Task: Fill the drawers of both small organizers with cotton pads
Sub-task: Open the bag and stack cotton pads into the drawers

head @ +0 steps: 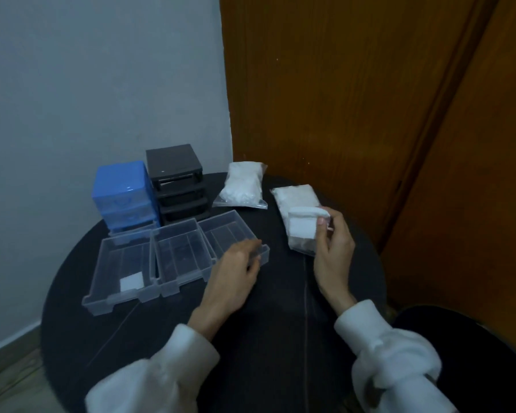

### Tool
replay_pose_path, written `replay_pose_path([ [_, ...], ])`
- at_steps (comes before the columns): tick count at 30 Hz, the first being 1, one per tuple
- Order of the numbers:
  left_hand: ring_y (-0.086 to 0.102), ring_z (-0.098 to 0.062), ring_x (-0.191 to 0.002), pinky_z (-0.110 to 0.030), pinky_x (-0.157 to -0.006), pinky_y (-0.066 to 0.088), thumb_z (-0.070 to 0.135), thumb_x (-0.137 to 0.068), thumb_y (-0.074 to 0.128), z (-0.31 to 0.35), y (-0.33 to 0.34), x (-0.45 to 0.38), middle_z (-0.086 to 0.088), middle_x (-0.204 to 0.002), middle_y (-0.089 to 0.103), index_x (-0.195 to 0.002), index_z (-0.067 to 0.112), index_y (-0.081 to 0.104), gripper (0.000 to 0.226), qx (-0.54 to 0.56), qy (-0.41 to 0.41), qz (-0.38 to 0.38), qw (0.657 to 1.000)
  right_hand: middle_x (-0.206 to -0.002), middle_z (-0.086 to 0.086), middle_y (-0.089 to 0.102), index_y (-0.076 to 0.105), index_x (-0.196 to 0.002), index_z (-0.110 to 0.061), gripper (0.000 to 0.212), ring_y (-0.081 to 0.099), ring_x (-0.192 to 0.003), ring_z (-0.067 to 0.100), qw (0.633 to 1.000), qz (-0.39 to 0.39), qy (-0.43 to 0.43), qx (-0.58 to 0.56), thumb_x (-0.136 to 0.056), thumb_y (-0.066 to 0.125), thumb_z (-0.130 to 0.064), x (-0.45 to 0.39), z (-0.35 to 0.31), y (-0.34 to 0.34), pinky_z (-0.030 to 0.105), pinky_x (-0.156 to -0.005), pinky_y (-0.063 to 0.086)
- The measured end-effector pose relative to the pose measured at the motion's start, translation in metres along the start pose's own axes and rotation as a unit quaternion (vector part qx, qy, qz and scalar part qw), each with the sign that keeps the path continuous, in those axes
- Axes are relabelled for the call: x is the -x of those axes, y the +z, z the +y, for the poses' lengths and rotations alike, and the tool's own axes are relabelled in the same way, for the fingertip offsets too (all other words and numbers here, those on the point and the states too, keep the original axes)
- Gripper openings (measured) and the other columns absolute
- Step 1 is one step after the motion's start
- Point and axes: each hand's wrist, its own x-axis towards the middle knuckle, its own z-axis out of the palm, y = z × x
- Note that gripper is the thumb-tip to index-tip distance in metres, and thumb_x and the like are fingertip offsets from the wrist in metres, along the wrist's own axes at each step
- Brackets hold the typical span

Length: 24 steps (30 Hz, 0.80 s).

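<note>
Three clear plastic drawers lie side by side on the round black table [280, 308]. The left drawer [122, 269] holds one white cotton pad [132, 282]. The middle drawer [182, 257] and the right drawer [230, 234] hold nothing. My left hand [236, 275] hovers by the right drawer's front edge, fingers loosely curled, holding nothing. My right hand [334, 248] pinches white cotton pads [306, 222] above an open clear bag of pads [298, 216]. The blue organizer [122, 195] and the black organizer [176, 180] stand at the back, the black one's slots vacant.
A second sealed bag of cotton pads [242, 186] lies at the back of the table. A grey wall is on the left, a wooden door [340, 99] close behind and right. A dark seat [465, 338] sits at lower right.
</note>
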Motion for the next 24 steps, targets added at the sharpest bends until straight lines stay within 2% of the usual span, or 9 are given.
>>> replay_pose_path([
  [5,0.042,-0.010,-0.129,-0.021,-0.104,0.031,0.013,-0.096,0.044,0.002,0.000,0.011,0.004,-0.140,0.049,-0.138,0.022,0.044,0.043,0.000,0.016,-0.024,1.000,-0.105,0.002,0.057,0.055,-0.110,-0.014,0.017,0.055,-0.096,0.010,0.999,-0.042,0.007,-0.008,-0.099,0.043,-0.018,0.001,-0.009,0.006,0.012,-0.076,0.042],
  [9,0.039,-0.004,-0.130,-0.008,-0.101,0.024,0.017,-0.098,0.044,0.005,-0.001,0.023,0.006,-0.139,0.049,-0.136,0.024,0.047,0.039,0.042,0.060,-0.062,0.995,-0.103,0.002,0.058,0.055,-0.108,-0.015,0.014,0.057,-0.089,0.006,0.997,-0.081,0.007,-0.008,-0.097,0.046,-0.017,-0.001,-0.015,0.006,0.005,-0.070,0.043],
  [10,0.041,-0.002,-0.127,-0.003,-0.099,0.024,0.017,-0.098,0.044,0.005,-0.003,0.025,0.005,-0.136,0.051,-0.134,0.024,0.050,0.037,0.062,0.066,-0.054,0.995,-0.103,0.001,0.057,0.055,-0.108,-0.014,0.014,0.056,-0.089,0.002,0.995,-0.095,0.009,-0.006,-0.097,0.046,-0.016,-0.001,-0.017,0.005,0.004,-0.069,0.043],
  [12,0.042,0.001,-0.121,0.001,-0.097,0.022,0.014,-0.097,0.045,0.002,-0.009,0.027,0.004,-0.132,0.054,-0.131,0.023,0.052,0.036,0.082,0.052,0.010,0.995,-0.100,-0.007,0.054,0.055,-0.108,-0.014,0.014,0.053,-0.088,-0.003,0.993,-0.118,0.009,-0.002,-0.096,0.047,-0.014,-0.002,-0.021,0.006,0.005,-0.070,0.044],
  [14,0.038,-0.002,-0.126,-0.010,-0.110,0.017,0.012,-0.096,0.045,-0.002,-0.013,0.023,0.002,-0.135,0.050,-0.133,0.021,0.048,0.038,0.051,0.020,0.082,0.995,-0.096,-0.015,0.051,0.053,-0.108,-0.017,0.015,0.053,-0.088,-0.001,0.988,-0.152,0.008,-0.002,-0.096,0.049,-0.011,-0.001,-0.023,0.005,0.010,-0.071,0.047],
  [16,0.030,-0.011,-0.137,-0.025,-0.118,0.009,0.014,-0.098,0.042,-0.007,-0.018,0.017,-0.002,-0.144,0.041,-0.140,0.016,0.039,0.042,-0.010,-0.021,0.104,0.994,-0.098,-0.011,0.054,0.053,-0.108,-0.018,0.018,0.055,-0.090,0.004,0.977,-0.213,0.007,-0.001,-0.094,0.050,-0.009,0.001,-0.025,0.006,0.018,-0.073,0.049],
  [17,0.024,-0.014,-0.140,-0.027,-0.118,0.003,0.016,-0.099,0.039,-0.010,-0.019,0.013,-0.004,-0.149,0.035,-0.144,0.014,0.032,0.045,-0.049,-0.039,0.095,0.994,-0.100,-0.007,0.056,0.055,-0.105,-0.018,0.017,0.055,-0.091,0.004,0.970,-0.242,0.001,0.007,-0.093,0.051,-0.007,0.003,-0.025,0.007,0.020,-0.074,0.048],
  [20,0.013,-0.016,-0.144,-0.033,-0.117,-0.004,0.018,-0.100,0.028,-0.015,-0.013,0.008,-0.006,-0.156,0.021,-0.148,0.010,0.016,0.050,-0.165,-0.064,0.047,0.983,-0.098,-0.004,0.058,0.057,-0.097,-0.017,0.014,0.052,-0.087,0.000,0.955,-0.293,-0.025,0.040,-0.090,0.053,-0.005,0.010,-0.024,0.011,0.013,-0.071,0.040],
  [24,0.017,-0.015,-0.143,-0.030,-0.117,-0.004,0.015,-0.099,0.029,-0.017,-0.009,0.007,-0.007,-0.155,0.024,-0.148,0.009,0.019,0.050,-0.166,-0.067,0.047,0.983,-0.094,-0.003,0.055,0.056,-0.097,-0.018,0.013,0.048,-0.080,-0.004,0.943,-0.322,-0.055,0.069,-0.090,0.054,-0.007,0.017,-0.025,0.018,0.009,-0.068,0.035],
])
